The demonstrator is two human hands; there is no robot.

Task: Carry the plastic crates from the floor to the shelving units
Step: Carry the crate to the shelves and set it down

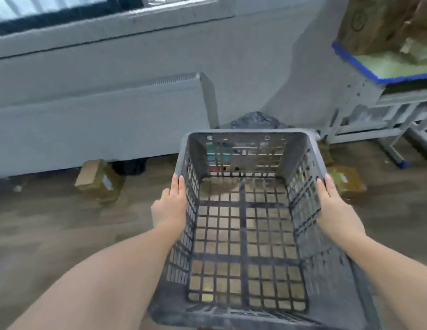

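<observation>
I hold an empty grey plastic crate [246,134] with lattice walls and floor in front of me, above the wooden floor. My left hand [170,206] lies flat against the crate's left outer wall, fingers straight and pointing forward. My right hand [334,206] presses the right outer wall the same way, its fingers straight along the rim. The crate hangs between both palms, tilted slightly away from me. No shelving unit can be made out in view.
A white radiator [100,120] runs along the wall ahead on the left. Small cardboard boxes lie on the floor at left [98,182] and right [346,184]. A black bag [257,120] sits behind the crate. A blue-edged table [379,67] carries cartons at the right.
</observation>
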